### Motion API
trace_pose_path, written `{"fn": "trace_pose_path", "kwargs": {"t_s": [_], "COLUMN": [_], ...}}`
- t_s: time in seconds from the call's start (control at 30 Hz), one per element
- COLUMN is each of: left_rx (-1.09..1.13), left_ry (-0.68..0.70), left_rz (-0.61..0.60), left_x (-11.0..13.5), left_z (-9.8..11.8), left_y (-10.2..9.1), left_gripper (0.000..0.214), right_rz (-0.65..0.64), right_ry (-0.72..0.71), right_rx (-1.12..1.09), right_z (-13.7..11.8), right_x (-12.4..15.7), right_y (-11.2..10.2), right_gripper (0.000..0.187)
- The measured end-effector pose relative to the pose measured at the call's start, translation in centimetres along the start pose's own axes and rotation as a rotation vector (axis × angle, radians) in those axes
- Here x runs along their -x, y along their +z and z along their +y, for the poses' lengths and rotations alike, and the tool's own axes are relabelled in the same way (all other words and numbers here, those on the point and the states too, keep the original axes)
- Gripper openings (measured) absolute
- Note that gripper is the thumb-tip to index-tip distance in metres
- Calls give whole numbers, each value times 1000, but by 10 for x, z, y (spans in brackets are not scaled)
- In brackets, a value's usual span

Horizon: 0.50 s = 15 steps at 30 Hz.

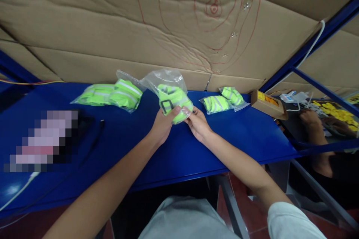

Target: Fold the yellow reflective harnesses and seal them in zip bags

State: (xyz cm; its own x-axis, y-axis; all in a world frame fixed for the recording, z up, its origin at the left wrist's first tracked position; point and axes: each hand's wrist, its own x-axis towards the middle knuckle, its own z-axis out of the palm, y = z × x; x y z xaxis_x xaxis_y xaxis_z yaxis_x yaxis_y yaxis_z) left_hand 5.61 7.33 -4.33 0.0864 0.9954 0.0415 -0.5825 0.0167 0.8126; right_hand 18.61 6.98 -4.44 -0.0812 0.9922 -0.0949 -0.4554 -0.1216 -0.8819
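Observation:
A folded neon-green reflective strap with a black buckle sits in a clear plastic bag [171,95] just above the blue table [174,153]. My left hand [162,123] grips the bag's lower left, thumb on the green bundle. My right hand [198,121] pinches its lower right corner. The open mouth of the bag points up and away from me.
Two bagged green bundles [112,95] lie at the back left, two more [223,101] at the back right. A small cardboard box [267,104] rests near the right edge. A black cable [95,138] and a blurred-out object lie left. Another person's hand [310,117] works beyond the blue frame.

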Motion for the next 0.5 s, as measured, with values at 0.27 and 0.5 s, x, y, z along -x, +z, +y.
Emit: {"fn": "trace_pose_path", "kwargs": {"t_s": [0.27, 0.5], "left_rx": [6, 82], "left_ry": [-75, -209], "left_rz": [66, 45], "left_x": [9, 6], "left_z": [-22, -24], "left_y": [10, 8], "left_gripper": [51, 47], "right_rz": [44, -231], "right_ry": [96, 96], "right_rx": [-82, 7], "right_z": [2, -15], "right_x": [-4, -5], "right_y": [-12, -10], "right_gripper": [26, 40]}}
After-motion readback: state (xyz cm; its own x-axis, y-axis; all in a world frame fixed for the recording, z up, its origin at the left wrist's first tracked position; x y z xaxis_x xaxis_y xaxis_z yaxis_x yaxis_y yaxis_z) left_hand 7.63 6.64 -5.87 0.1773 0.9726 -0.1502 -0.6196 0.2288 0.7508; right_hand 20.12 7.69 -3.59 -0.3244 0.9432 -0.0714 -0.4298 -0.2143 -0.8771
